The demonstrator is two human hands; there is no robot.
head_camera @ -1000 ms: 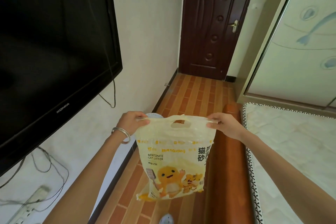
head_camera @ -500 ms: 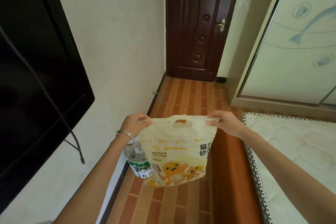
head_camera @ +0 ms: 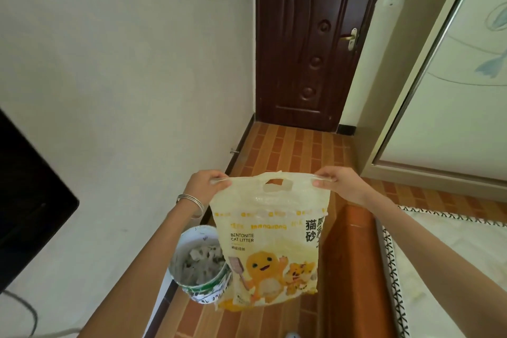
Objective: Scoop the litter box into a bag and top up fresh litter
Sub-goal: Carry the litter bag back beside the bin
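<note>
A pale yellow bag of bentonite cat litter point(head_camera: 271, 239) with cartoon animals printed on it hangs in front of me. My left hand point(head_camera: 204, 185) pinches its top left corner. My right hand point(head_camera: 338, 185) pinches its top right corner, so the top edge is stretched taut between them. Below and left of the bag, a white and green bucket point(head_camera: 200, 263) stands on the floor by the wall, holding grey and white lumps. The bag covers the bucket's right side.
A dark wooden door point(head_camera: 310, 41) closes the far end of the brick-pattern floor point(head_camera: 290, 151). A bed with an orange-brown wooden frame point(head_camera: 348, 263) and a white mattress point(head_camera: 452, 269) lies on the right. A black TV point(head_camera: 24, 200) hangs at left, a wardrobe door point(head_camera: 450, 77) at right.
The view has swung right and down, so the TV slid off to the left and the bucket came into full view. Both hands keep hold of the bag's top corners.
</note>
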